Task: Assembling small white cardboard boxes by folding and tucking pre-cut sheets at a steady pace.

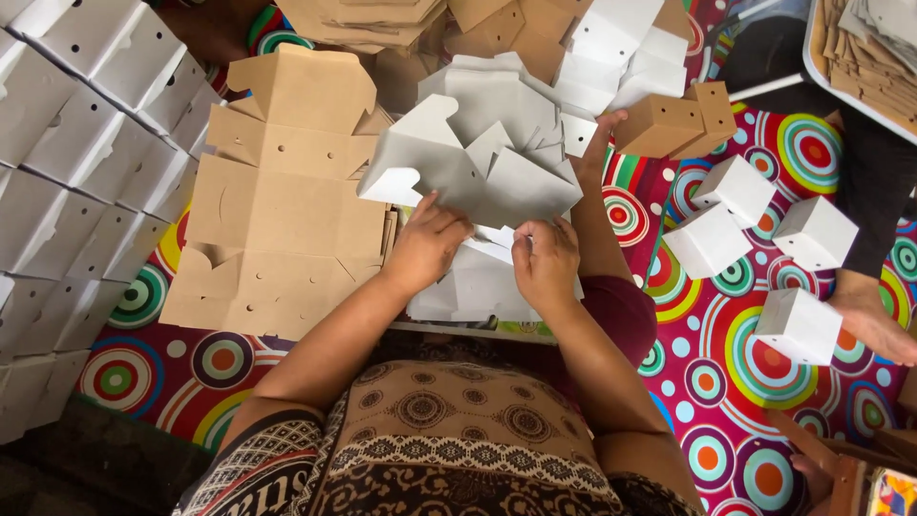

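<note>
My left hand (427, 244) and my right hand (545, 263) both grip a flat white cardboard box blank (497, 177), partly folded, with its flaps standing up in front of me. Under it lies a pile of more white blanks (473, 287) on my lap and the mat. A stack of brown cardboard blanks (277, 229) lies just left of my left hand.
Folded white boxes (76, 172) are stacked along the left. Several finished white boxes (731, 215) and a brown one (669, 124) sit on the colourful circle-patterned mat (726, 382) to the right. Another person's foot (874, 325) and leg are at far right; a tray of brown blanks (869, 48) is top right.
</note>
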